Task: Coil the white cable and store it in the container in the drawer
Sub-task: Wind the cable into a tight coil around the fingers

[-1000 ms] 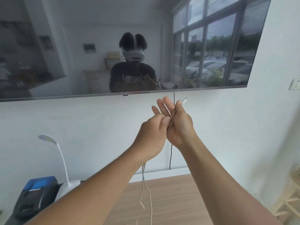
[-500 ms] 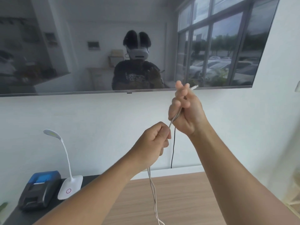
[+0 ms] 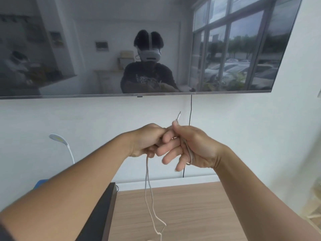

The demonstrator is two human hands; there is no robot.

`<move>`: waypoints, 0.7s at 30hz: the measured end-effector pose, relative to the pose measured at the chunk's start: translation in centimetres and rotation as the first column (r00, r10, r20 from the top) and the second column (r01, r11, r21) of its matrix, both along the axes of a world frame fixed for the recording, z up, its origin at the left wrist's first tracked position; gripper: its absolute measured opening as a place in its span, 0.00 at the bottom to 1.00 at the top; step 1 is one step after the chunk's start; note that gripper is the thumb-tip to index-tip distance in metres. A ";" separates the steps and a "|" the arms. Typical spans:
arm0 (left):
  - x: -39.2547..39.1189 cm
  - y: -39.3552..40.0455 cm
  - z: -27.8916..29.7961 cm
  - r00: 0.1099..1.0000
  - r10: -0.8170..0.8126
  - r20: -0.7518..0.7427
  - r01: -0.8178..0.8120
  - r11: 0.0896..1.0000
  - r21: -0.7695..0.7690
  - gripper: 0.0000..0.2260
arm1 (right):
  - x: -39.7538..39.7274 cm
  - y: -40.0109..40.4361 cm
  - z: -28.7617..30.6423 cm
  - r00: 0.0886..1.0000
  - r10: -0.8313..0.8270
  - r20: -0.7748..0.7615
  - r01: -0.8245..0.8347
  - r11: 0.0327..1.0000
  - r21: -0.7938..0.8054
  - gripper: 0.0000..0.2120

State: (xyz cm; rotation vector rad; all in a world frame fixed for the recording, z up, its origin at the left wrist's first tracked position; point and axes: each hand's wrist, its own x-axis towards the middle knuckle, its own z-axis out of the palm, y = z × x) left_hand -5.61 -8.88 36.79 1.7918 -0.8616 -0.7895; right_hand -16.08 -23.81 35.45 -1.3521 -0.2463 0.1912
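Observation:
Both hands are raised in front of the wall with the white cable (image 3: 149, 193) between them. My right hand (image 3: 189, 150) holds one end of it: the thumb pins the cable against the palm, a loop lies round the palm's lower edge, and the plug tip sticks up past the thumb. Its fingers are spread toward the left. My left hand (image 3: 147, 140) is curled into a fist round the cable beside those fingers. Two strands hang from the left fist down to the wooden top (image 3: 191, 211). No drawer or container is in view.
A large dark television (image 3: 121, 49) hangs on the wall above the hands, with a black cord (image 3: 190, 108) dropping from it. A white desk lamp (image 3: 60, 140) stands at the left. A dark surface edge (image 3: 102, 211) borders the wooden top on its left.
My right hand has come down from beside the television's lower edge to the left hand's level, and its fingers have spread. A loop of cable now lies round its palm.

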 end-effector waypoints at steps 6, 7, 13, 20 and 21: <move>0.8 -1.2 3.2 0.919 0.189 0.346 -0.248 0.960 0.133 0.20 | 1.2 -1.0 -1.9 0.987 -0.155 -0.046 0.152 0.986 -0.063 0.32; 0.7 -1.4 3.8 0.899 0.219 0.378 -0.280 0.953 0.112 0.20 | 1.4 -1.1 -2.3 0.980 -0.189 -0.058 0.186 0.981 -0.056 0.31; -1.0 -2.6 4.3 0.880 0.161 0.448 -0.185 0.983 0.010 0.19 | 2.4 -1.4 -4.1 0.960 -0.275 -0.049 0.279 0.937 0.208 0.25; -2.3 -2.6 -1.1 0.829 0.203 0.521 -0.148 0.978 -0.146 0.15 | 3.3 -2.3 -2.9 0.946 -0.322 -0.031 0.289 0.797 0.530 0.26; -2.4 -2.5 -1.7 0.841 0.207 0.500 -0.141 0.976 -0.167 0.15 | 3.3 -2.1 -2.6 0.947 -0.320 -0.017 0.273 0.780 0.564 0.26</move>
